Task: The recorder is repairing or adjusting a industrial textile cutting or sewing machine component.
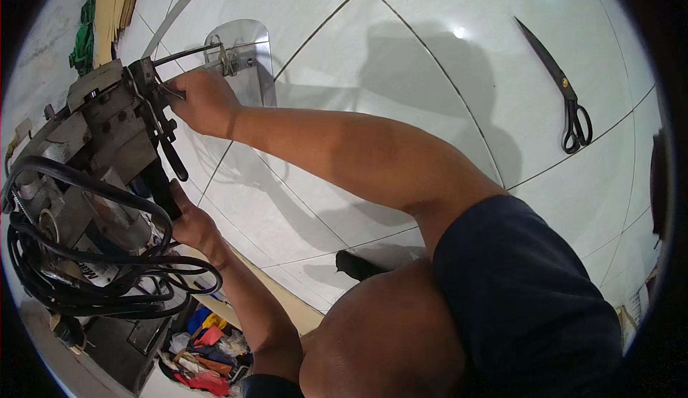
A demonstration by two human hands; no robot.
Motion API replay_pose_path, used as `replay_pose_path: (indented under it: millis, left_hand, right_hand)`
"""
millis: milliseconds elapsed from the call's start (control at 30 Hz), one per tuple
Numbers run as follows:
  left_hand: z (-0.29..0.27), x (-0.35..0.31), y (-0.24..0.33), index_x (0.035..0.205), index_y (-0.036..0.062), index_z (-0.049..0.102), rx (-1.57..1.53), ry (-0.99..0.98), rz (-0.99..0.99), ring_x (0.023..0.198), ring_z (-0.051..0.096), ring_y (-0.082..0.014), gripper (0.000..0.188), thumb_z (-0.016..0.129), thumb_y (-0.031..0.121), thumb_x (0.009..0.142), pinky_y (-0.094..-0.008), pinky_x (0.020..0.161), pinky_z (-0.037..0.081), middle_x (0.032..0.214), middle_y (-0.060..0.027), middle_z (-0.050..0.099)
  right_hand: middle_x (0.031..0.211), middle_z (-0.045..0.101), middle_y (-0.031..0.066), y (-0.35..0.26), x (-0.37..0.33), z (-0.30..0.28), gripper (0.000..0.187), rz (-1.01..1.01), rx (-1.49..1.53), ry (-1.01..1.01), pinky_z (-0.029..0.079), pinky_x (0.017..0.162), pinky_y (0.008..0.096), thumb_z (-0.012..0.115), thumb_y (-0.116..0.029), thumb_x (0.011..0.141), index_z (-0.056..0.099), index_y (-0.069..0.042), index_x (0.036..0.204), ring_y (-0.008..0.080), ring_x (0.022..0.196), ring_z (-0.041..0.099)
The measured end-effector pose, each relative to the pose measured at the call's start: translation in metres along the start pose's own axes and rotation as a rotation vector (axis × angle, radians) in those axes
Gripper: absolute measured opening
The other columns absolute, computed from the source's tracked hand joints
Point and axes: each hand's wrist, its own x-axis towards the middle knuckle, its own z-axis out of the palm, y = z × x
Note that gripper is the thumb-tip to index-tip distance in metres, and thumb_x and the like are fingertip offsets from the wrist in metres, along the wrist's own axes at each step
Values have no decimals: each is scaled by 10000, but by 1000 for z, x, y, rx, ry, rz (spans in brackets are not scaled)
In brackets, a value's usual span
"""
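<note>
A worn grey metal machine [122, 122], which looks like an electric cloth cutting machine, leans in at the left. A shiny rounded base plate [261, 75] lies beyond it, partly behind my hand. My right hand [204, 101] is closed against the machine's front end, by a thin metal lever; its fingertips are partly hidden. Lower down, my left hand [193, 222] is closed round a black grip-like part [159, 186], its fingers mostly behind it. A black cable [93, 183] loops in a thick coil over the machine's near side.
Large black-handled shears [564, 86] lie on the white tiled floor [322, 75] at the far right. Colourful cloth scraps [208, 358] are heaped at the lower left. Tan board-like sheets [115, 4] and a green bundle [83, 36] stand by the wall.
</note>
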Motion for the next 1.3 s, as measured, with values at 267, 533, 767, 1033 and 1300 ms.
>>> replay_pose_path:
  millis: [267,533,767,1033,1300]
  left_hand:
    - [2,-2,-8,1038,-90,546,-71,54,53,884,558,-304,580,741,404,807,-397,799,462,1001,-195,587]
    - [1,-1,-7,1034,-88,541,40,61,47,888,558,-307,551,739,378,816,-399,805,462,996,-194,580]
    - [1,0,-8,1042,-84,544,177,53,82,880,566,-300,533,722,372,834,-395,818,455,989,-196,602]
    - [-1,2,-19,1079,-67,515,17,20,140,847,551,-286,547,716,381,838,-378,798,451,966,-176,592]
    - [1,-1,-9,1070,-67,506,-30,-15,69,849,540,-269,541,717,374,838,-369,780,450,960,-150,583]
  right_hand:
    - [784,647,196,0,0,5,175,-41,-54,15,496,718,442,621,-97,766,709,-62,914,382,774,622]
    - [761,635,203,-1,3,6,175,-81,-93,18,488,716,461,600,-60,738,702,-44,879,397,768,610]
    - [773,633,221,1,3,11,154,-50,-169,-1,485,727,467,586,-68,745,683,-6,846,403,774,608]
    - [786,640,217,-1,2,9,180,-31,-73,-11,486,746,462,588,-76,771,698,-22,903,389,802,615]
    - [778,632,250,-15,13,-9,199,52,-148,-192,499,733,447,597,-140,757,695,5,850,394,786,623]
